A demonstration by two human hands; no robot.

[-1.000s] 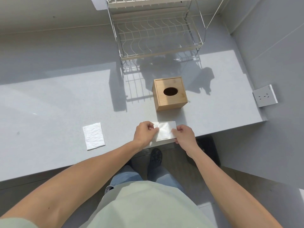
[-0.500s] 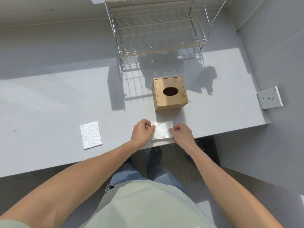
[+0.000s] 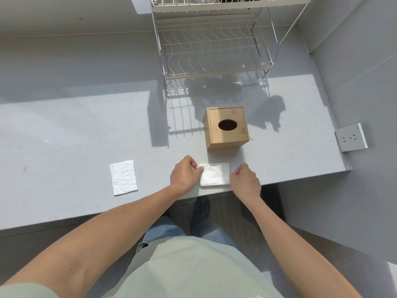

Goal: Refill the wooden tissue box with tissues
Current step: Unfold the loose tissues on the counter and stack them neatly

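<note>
A square wooden tissue box (image 3: pixel 227 127) with a dark oval hole in its lid stands on the grey counter (image 3: pixel 75 136). Just in front of it, at the counter's front edge, lies a flat white tissue pack (image 3: pixel 214 174). My left hand (image 3: pixel 185 173) pinches the pack's left end with fingers closed on it. My right hand (image 3: pixel 245 181) rests curled at the pack's right end, touching its edge; whether it grips the pack I cannot tell. A second white, crumpled tissue stack (image 3: pixel 124 177) lies flat to the left, apart from both hands.
A two-tier white wire dish rack (image 3: pixel 212 48) stands at the back of the counter behind the box. A wall socket (image 3: pixel 351 137) sits on the right wall. The counter ends at a wall on the right. My legs and shoes show below the front edge.
Both hands stayed at the ends of the tissue pack. The right hand's fingers have drawn back from on top of the pack to its right edge.
</note>
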